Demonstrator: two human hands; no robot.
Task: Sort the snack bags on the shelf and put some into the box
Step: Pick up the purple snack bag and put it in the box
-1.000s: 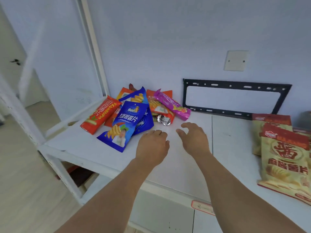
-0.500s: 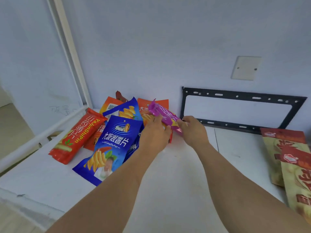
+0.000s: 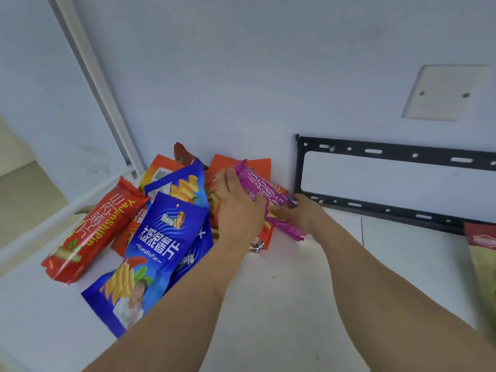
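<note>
Head view: both hands grip the purple snack bag [image 3: 268, 196] over the pile; left hand [image 3: 240, 208] around its upper end, right hand [image 3: 302, 213] around its lower end.

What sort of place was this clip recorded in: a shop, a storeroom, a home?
Probably a plain indoor room with a makeshift shelf, not a real shop. A loose pile of snack bags lies on a bare white shelf against a painted wall, with an empty black TV mount and a blank wall plate behind.

Two hands on a purple snack bag [image 3: 271, 202]
Left hand [image 3: 239, 210] and right hand [image 3: 300, 213] hold it above the white shelf [image 3: 281, 304].
</note>
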